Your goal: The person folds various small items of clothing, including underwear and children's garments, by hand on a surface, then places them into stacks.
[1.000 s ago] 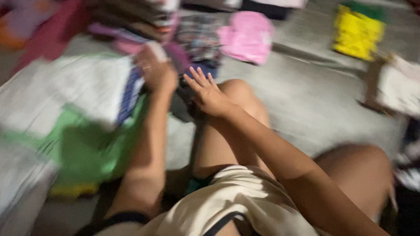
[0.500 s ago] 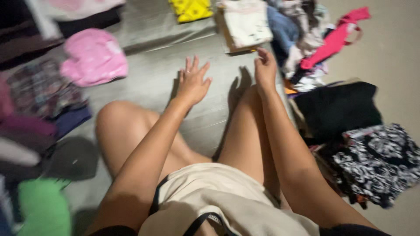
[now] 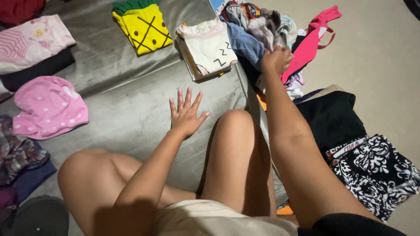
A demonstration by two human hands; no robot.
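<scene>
The right hand (image 3: 276,60) has moved on from half a second ago: then it hung with loose fingers just short of the heap, and now it is in the pile of loose clothes (image 3: 271,26), its fingers closed around a bunch of grey cloth (image 3: 262,30) at the near edge of the heap. That garment sits at the upper right of the grey mat (image 3: 131,109), tangled among a blue piece (image 3: 245,43) and a pink top with straps (image 3: 313,39), just beside the folded white shirt (image 3: 208,48). How much of the cloth the fingers hold cannot be told, since the fist hides it. The left hand (image 3: 186,114) has hardly shifted; it rests flat, fingers spread wide and holding nothing, on a bare stretch of the mat next to the person's raised right knee (image 3: 236,126). The view has swung further right too, so the folded things now lie in a row along the far side: a yellow pineapple-patterned piece (image 3: 140,28), a pale pink printed one (image 3: 30,41) on a dark layer, and a pink dotted item (image 3: 50,107) nearer on the left. A black garment (image 3: 332,116) and a black-and-white patterned one (image 3: 376,168) lie on the floor to the right. Judging from this, one garment is being picked from the unsorted heap while the flat space under the left hand stays free.
</scene>
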